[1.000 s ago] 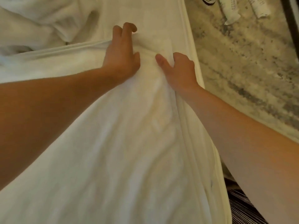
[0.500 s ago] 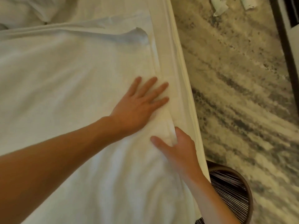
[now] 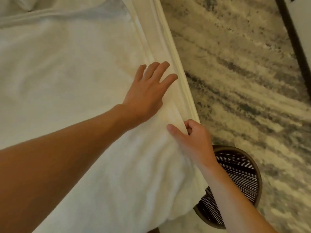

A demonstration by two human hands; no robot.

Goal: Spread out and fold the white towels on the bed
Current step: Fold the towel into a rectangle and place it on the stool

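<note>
The left hand (image 3: 149,93) had left its grip at the far end and lay flat, fingers spread, smoothing the towel (image 3: 67,78). The right hand (image 3: 193,137) had slid nearer, pinching the towel's right edge. Spreading looked nearly done. The towel reached the right side of the bed (image 3: 169,44), with a basket (image 3: 244,175) close below. The open room was to the left.

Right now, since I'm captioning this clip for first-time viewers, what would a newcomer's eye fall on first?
A white towel fills the left of the view: the left hand lies flat on it, fingers spread, near its right edge, and the right hand pinches the towel's edge just below. To the right lies a mottled grey-and-cream carpet, with a round dark striped object at lower right.
</note>
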